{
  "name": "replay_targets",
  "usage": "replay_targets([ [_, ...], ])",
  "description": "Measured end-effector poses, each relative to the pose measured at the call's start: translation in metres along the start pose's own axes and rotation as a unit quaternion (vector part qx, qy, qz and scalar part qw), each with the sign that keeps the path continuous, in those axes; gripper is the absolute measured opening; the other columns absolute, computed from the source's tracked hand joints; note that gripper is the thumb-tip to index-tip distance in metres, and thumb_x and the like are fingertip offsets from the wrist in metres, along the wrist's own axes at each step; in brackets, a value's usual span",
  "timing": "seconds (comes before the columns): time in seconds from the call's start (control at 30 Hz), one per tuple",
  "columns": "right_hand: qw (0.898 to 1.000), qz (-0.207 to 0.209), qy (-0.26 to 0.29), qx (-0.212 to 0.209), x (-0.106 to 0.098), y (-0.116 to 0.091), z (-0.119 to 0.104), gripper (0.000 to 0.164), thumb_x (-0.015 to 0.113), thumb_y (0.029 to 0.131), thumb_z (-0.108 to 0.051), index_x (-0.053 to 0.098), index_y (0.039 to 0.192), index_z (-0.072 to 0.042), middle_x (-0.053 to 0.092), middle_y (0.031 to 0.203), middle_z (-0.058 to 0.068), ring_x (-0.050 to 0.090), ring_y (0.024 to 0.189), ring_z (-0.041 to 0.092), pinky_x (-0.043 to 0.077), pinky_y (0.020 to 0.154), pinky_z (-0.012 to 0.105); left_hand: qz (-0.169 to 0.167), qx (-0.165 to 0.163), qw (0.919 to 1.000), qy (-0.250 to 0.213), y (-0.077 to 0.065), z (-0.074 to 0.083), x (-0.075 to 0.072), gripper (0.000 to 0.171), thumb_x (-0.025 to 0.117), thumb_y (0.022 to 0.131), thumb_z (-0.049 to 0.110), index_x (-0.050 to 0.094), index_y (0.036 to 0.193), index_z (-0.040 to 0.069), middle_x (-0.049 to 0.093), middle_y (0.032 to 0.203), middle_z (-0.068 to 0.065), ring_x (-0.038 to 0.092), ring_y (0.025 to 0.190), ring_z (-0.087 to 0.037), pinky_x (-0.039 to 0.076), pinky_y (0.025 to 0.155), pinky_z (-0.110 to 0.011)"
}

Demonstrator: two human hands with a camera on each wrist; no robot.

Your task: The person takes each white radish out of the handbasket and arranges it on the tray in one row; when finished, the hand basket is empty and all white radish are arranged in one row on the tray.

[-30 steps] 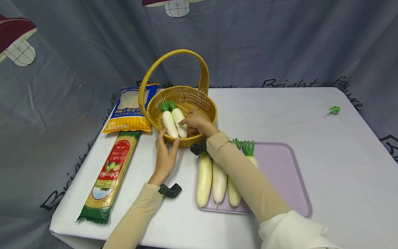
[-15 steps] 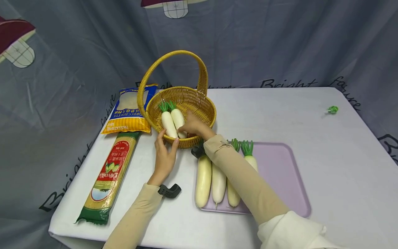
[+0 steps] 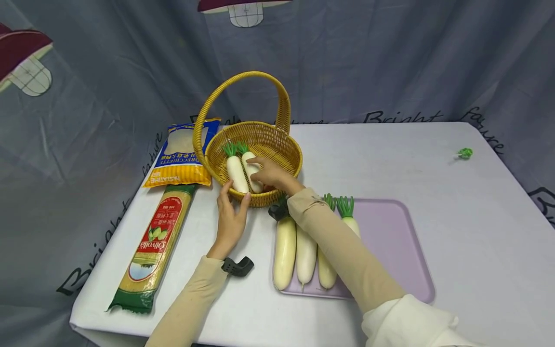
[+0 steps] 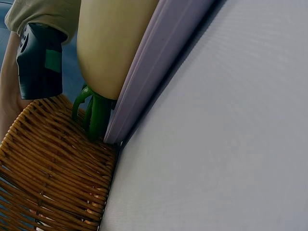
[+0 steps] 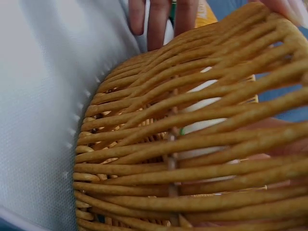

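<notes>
Two small white radishes [image 3: 236,174] with green tops lie side by side in a yellow wicker basket [image 3: 277,144] with a tall handle. My right hand [image 3: 275,174] reaches into the basket and pinches the right-hand white radish [image 3: 249,165], thumb and index finger on its upper side. At the front rim, my left hand [image 3: 230,217] rests against the basket's outside with fingers spread. The right wrist view shows several left fingers [image 5: 156,21] against the wicker wall; the radishes are mostly hidden behind the weave there.
A lilac tray [image 3: 390,241] with several long white radishes [image 3: 284,255] lies front right, partly under my right forearm. Left of the basket are a blue-yellow pasta bag [image 3: 179,154] and a long spaghetti pack [image 3: 153,246]. A small green piece [image 3: 465,153] lies far right.
Half a second ago my right index finger was lifted off to the right; now it has come left onto the right-hand radish. The left hand and basket have stayed put.
</notes>
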State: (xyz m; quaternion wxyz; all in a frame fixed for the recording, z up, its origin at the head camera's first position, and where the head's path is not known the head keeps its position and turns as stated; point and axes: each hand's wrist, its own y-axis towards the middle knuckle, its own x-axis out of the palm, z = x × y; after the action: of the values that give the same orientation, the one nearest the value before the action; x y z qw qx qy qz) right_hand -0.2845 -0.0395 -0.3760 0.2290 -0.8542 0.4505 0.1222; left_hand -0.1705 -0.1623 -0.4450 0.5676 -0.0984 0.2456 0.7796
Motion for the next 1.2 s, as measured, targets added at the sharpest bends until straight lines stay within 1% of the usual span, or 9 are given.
replay_targets([
  [0.27, 0.998, -0.033, 0.057, 0.021, -0.003, 0.006, 0.003, 0.049, 0.048, 0.090, -0.014, 0.039, 0.137, -0.026, 0.037, 0.138, 0.011, 0.052, 0.064, 0.014, 0.049, 0.056, 0.028, 0.000, 0.005, 1.0000, 0.001, 0.000, 0.000, 0.000, 0.060, 0.047, 0.091, 0.043, 0.022, 0.139, 0.017, 0.025, 0.138, -0.020, 0.031, 0.128, -0.030, 0.029, 0.108, -0.045],
  [0.37, 0.996, -0.048, 0.074, 0.026, -0.004, 0.007, 0.004, 0.049, 0.048, 0.091, -0.015, 0.038, 0.137, -0.024, 0.041, 0.134, 0.012, 0.053, 0.065, 0.015, 0.051, 0.060, 0.029, -0.001, 0.005, 1.0000, 0.002, 0.000, 0.000, 0.000, 0.060, 0.047, 0.091, 0.043, 0.022, 0.139, 0.016, 0.025, 0.137, -0.020, 0.032, 0.128, -0.030, 0.030, 0.108, -0.044],
  [0.5, 0.990, -0.071, 0.115, 0.027, -0.007, 0.006, 0.004, 0.050, 0.048, 0.089, -0.014, 0.038, 0.137, -0.022, 0.048, 0.123, 0.016, 0.058, 0.070, 0.017, 0.054, 0.066, 0.031, 0.001, 0.006, 1.0000, 0.004, 0.000, 0.001, 0.000, 0.060, 0.048, 0.091, 0.043, 0.022, 0.139, 0.016, 0.026, 0.136, -0.020, 0.032, 0.127, -0.031, 0.030, 0.107, -0.045],
  [0.63, 0.983, -0.084, 0.162, 0.033, -0.008, 0.009, 0.004, 0.053, 0.049, 0.087, -0.013, 0.036, 0.138, -0.020, 0.047, 0.120, 0.017, 0.059, 0.079, 0.021, 0.055, 0.072, 0.034, 0.005, 0.007, 0.9999, 0.004, 0.001, 0.001, 0.000, 0.060, 0.048, 0.091, 0.043, 0.023, 0.139, 0.016, 0.027, 0.136, -0.020, 0.033, 0.126, -0.031, 0.030, 0.107, -0.046],
  [0.73, 0.978, -0.086, 0.187, 0.041, -0.007, 0.012, 0.005, 0.053, 0.049, 0.087, -0.012, 0.035, 0.138, -0.019, 0.048, 0.119, 0.015, 0.057, 0.082, 0.021, 0.055, 0.072, 0.033, 0.006, 0.007, 0.9999, 0.004, 0.001, 0.000, 0.000, 0.061, 0.047, 0.091, 0.044, 0.023, 0.139, 0.016, 0.027, 0.137, -0.020, 0.033, 0.127, -0.031, 0.030, 0.107, -0.046],
  [0.87, 0.975, -0.088, 0.202, 0.043, -0.009, 0.014, 0.004, 0.053, 0.048, 0.087, -0.011, 0.035, 0.138, -0.019, 0.050, 0.108, 0.012, 0.056, 0.079, 0.019, 0.054, 0.071, 0.032, 0.006, 0.008, 0.9999, 0.004, 0.002, 0.001, 0.000, 0.061, 0.047, 0.091, 0.044, 0.023, 0.139, 0.016, 0.026, 0.137, -0.019, 0.032, 0.127, -0.030, 0.030, 0.107, -0.045],
  [1.03, 0.971, -0.097, 0.215, 0.038, -0.010, 0.013, 0.003, 0.055, 0.048, 0.086, -0.011, 0.033, 0.138, -0.018, 0.050, 0.099, 0.011, 0.056, 0.078, 0.019, 0.052, 0.084, 0.040, 0.007, 0.006, 1.0000, 0.004, 0.000, 0.002, 0.000, 0.060, 0.048, 0.091, 0.043, 0.023, 0.139, 0.017, 0.027, 0.137, -0.019, 0.032, 0.127, -0.030, 0.030, 0.107, -0.045],
  [1.13, 0.968, -0.103, 0.227, 0.036, -0.011, 0.011, 0.003, 0.054, 0.048, 0.086, -0.012, 0.033, 0.138, -0.018, 0.049, 0.102, 0.012, 0.056, 0.079, 0.020, 0.048, 0.090, 0.044, 0.005, 0.005, 1.0000, 0.003, 0.000, 0.002, 0.000, 0.061, 0.048, 0.091, 0.043, 0.023, 0.139, 0.016, 0.027, 0.137, -0.019, 0.032, 0.127, -0.030, 0.030, 0.107, -0.045],
  [1.2, 0.963, -0.109, 0.246, 0.031, -0.011, 0.010, 0.002, 0.054, 0.047, 0.086, -0.011, 0.032, 0.138, -0.017, 0.047, 0.107, 0.013, 0.055, 0.080, 0.020, 0.045, 0.094, 0.046, 0.005, 0.003, 1.0000, 0.004, 0.000, 0.002, 0.000, 0.061, 0.048, 0.091, 0.044, 0.022, 0.139, 0.017, 0.027, 0.136, -0.019, 0.032, 0.127, -0.030, 0.030, 0.107, -0.044],
])
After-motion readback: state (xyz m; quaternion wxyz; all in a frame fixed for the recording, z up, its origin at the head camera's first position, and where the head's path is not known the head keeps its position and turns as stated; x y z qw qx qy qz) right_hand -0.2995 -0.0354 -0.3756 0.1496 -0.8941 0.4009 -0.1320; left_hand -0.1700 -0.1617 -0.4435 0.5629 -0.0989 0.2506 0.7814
